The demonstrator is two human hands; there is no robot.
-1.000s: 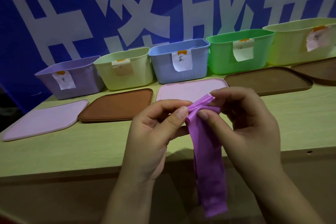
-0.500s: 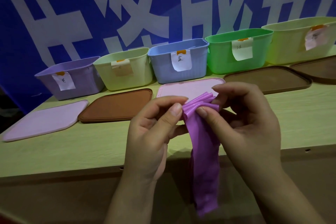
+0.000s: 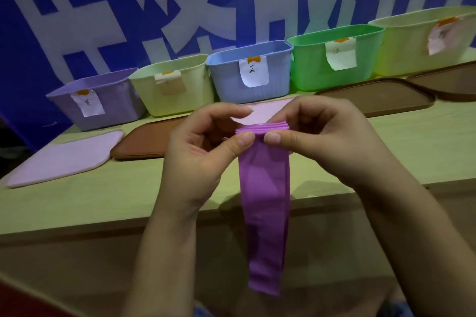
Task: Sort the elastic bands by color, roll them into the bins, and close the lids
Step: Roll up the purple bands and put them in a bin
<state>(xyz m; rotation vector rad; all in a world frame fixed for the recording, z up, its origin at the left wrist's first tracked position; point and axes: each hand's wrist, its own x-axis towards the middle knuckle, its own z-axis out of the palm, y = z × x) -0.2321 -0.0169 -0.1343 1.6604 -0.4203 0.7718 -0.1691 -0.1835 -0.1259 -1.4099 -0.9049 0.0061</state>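
From the head camera, I'm holding a purple elastic band up in front of me, over the near edge of the tabletop. My left hand is pinching the band's top left corner between thumb and forefinger, the other fingers curled in behind. My right hand is pinching the top right corner the same way, thumb in front, fingers wrapped over the back. Between the two thumbs the top of the band is showing as a flat stack of folded layers, and the rest is hanging straight down as a wide strip below the tabletop's edge.

Along the back I'm seeing five open bins in a row, each with a paper label on its front: a purple bin at far left, then a pale yellow-green bin, a blue bin, a green bin and a large pale yellow bin at far right. Lids are lying flat in front of them: a pink lid at left, a brown lid beside it, another pink lid partly hidden behind my hands, a brown lid on the right, and one more brown lid edge at far right. A blue banner with big white characters is filling the wall behind.
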